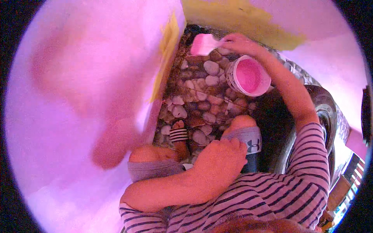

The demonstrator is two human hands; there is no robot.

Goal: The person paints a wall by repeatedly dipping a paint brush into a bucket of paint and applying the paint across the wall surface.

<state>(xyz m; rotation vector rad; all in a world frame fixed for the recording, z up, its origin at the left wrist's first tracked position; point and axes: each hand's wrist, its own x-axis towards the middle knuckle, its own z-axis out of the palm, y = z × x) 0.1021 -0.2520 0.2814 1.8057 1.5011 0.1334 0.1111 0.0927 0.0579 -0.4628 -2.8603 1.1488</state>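
My right hand (234, 43) reaches far forward and is closed around the handle of a wide paintbrush (206, 43). The brush points left, and its broad head looks pink and white. Below that wrist, a round white paint bucket (231, 77) stands tilted on the stones, with pink paint (249, 75) inside. Closer to my body, my left hand (229, 153) rests on my right leg by the hem of the grey shorts (253, 136). Its fingers are curled in, and nothing shows in them. The bucket stands apart from both hands.
Rounded stones (211, 68) cover the ground between two walls. The pale left wall (97, 85) and the far wall (241, 15) carry yellow patches along their lower parts. A black tyre (324, 99) stands close on the right. My sandalled foot (178, 134) is on the stones.
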